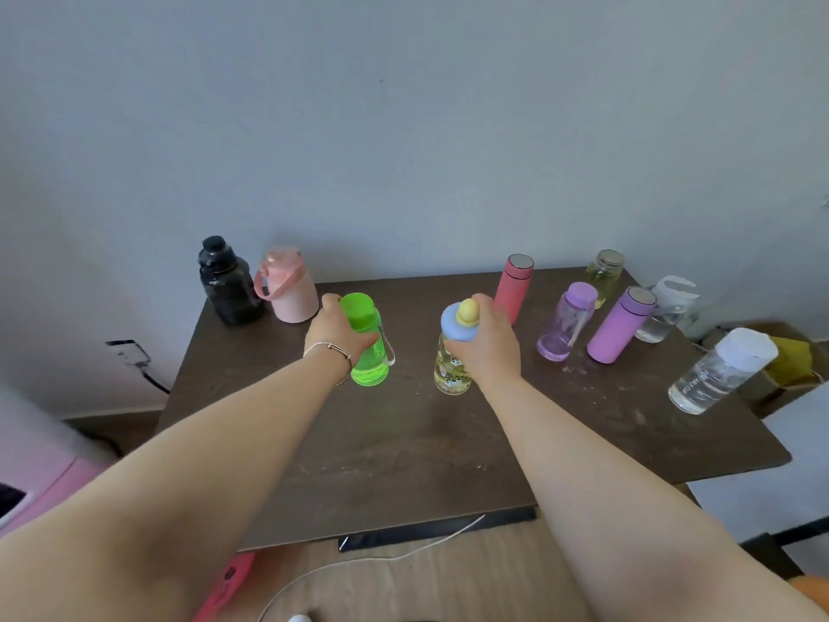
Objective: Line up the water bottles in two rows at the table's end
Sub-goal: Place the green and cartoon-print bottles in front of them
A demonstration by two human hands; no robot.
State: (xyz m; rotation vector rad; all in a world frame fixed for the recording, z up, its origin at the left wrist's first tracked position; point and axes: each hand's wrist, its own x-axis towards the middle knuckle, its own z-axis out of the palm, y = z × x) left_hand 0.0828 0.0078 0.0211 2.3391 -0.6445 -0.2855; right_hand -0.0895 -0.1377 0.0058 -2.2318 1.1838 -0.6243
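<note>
My left hand (337,334) is wrapped around a green bottle (368,352) standing mid-table. My right hand (486,343) grips a yellowish clear bottle (451,374) with a blue cap and yellow knob. A black jug (226,282) and a pink jug (287,287) stand at the far left corner. On the right stand a red flask (513,287), a clear purple bottle (566,323), a purple flask (621,325), a small glass jar (604,273), a clear bottle with a white handle (664,309) and a clear white-capped bottle (717,374).
The dark wooden table (403,451) ends against a grey wall. A white cable (359,563) and a pink object (224,585) lie on the floor near the front edge. Boxes and yellow cloth (794,361) sit past the right edge.
</note>
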